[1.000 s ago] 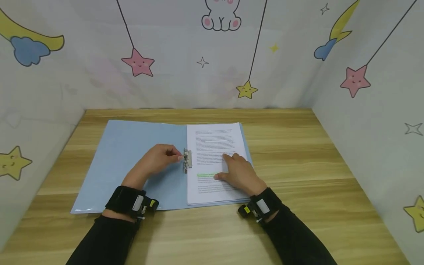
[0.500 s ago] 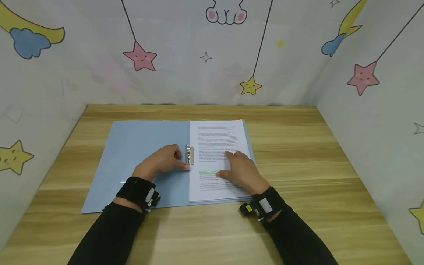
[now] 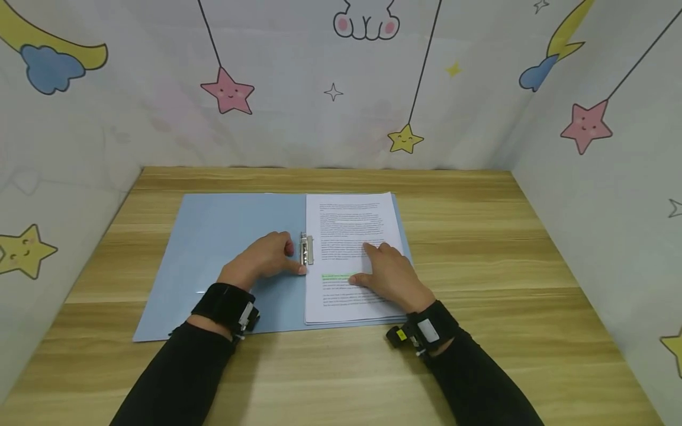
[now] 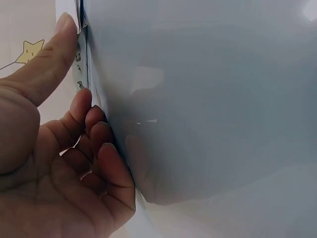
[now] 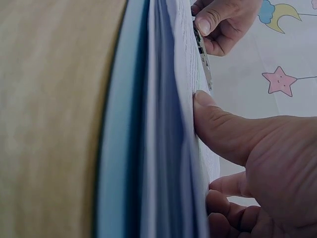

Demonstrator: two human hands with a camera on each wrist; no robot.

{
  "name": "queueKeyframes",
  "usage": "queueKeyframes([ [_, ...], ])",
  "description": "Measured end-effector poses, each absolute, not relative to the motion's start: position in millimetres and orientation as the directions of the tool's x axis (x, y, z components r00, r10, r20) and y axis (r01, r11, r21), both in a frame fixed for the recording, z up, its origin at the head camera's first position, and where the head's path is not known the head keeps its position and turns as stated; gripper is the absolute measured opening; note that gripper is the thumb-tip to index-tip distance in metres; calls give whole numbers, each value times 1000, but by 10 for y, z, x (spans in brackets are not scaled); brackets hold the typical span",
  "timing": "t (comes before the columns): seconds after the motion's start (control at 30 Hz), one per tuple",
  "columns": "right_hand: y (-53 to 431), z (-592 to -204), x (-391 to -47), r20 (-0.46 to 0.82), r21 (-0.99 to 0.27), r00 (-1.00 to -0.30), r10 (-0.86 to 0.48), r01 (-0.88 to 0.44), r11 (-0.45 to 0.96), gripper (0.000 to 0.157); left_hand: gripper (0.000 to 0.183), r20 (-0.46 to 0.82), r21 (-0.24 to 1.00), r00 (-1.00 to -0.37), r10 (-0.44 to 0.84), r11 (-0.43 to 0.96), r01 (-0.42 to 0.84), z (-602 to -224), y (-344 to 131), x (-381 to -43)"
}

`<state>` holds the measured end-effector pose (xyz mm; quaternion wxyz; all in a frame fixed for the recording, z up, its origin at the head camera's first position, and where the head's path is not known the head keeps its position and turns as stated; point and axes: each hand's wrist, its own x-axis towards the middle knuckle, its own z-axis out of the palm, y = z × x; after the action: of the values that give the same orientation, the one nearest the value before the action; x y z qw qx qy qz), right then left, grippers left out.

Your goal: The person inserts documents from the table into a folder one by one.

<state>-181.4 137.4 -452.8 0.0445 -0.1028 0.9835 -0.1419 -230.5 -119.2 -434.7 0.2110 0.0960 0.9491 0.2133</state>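
Note:
A light blue folder point(image 3: 229, 219) lies spread out on the wooden table. Printed sheets point(image 3: 341, 310) with a green-highlighted line are stacked on its right half. Along the fold sits a metal lever clip point(image 3: 307, 248). My left hand point(image 3: 262, 255) is beside the clip, its thumb stretched to the clip's lower end. In the left wrist view the left hand's fingers point(image 4: 116, 168) are loosely bent against the blue cover. My right hand point(image 3: 391, 275) rests on the top sheet with thumb and fingers spread. From the right wrist view, the stack's edge point(image 5: 163, 129) shows several layers.
The wooden table point(image 3: 479, 254) extends to the right of the folder and in front of it. White cloth walls point(image 3: 288, 130) with printed stars and clouds enclose it at the back and sides. Each wrist wears a black strap point(image 3: 434, 325) with a small camera.
My left hand has shifted slightly right and its thumb has moved down to the clip's lower end; earlier its fingertips were together at the clip. The right hand stays on the sheets.

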Motion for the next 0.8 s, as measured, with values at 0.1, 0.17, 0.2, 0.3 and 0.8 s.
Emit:
queueKeyframes([
  [0.1,1375,-4517,-1807,-63,-290,-974,-217,-190,938,87,60,-364,463,-883,297,880,105,-4337,-1218,-2310],
  [0.17,1375,-4512,-1806,-64,-292,-974,-217,-189,938,87,60,-375,478,-874,307,873,102,-4330,-1230,-2314],
  [0.2,1375,-4509,-1805,-66,-292,-974,-216,-188,938,87,60,-382,484,-871,309,870,96,-4327,-1233,-2317],
  [0.3,1375,-4508,-1807,-67,-291,-974,-215,-187,938,87,61,-399,488,-863,310,868,86,-4321,-1223,-2321],
  [0.8,1475,-4525,-1786,-75,-285,-980,-182,-154,946,86,103,-312,322,-917,249,936,144,-4238,-1315,-2196],
])
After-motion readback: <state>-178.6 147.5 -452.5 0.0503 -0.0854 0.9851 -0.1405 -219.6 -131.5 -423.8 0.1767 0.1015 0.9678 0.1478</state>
